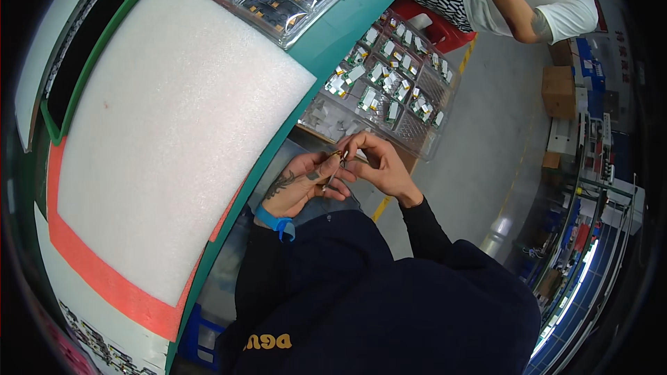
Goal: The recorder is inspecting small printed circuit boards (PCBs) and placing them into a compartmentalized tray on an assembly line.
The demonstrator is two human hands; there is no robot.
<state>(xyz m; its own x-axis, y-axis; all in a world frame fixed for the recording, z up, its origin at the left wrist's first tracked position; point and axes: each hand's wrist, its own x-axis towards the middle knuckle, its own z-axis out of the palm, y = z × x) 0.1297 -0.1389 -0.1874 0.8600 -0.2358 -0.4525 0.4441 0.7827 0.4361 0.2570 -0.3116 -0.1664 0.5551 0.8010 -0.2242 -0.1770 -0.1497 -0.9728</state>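
Head view: a white foam sheet (174, 132) covers the tabletop (347, 21) across the left of the frame, with clear trays of small parts (389, 83) right of centre and another person's arm (514, 0) at the upper right. Just below centre, the left hand (299, 184) and right hand (379, 163) meet, fingers pinched on a small, thin brownish part (335, 164), too small to tell further. A blue wrist strap (274, 222) circles the left wrist.

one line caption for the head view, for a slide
Both hands, left hand and right hand, pinch a small part above a clear compartment tray, beside a white foam pad.
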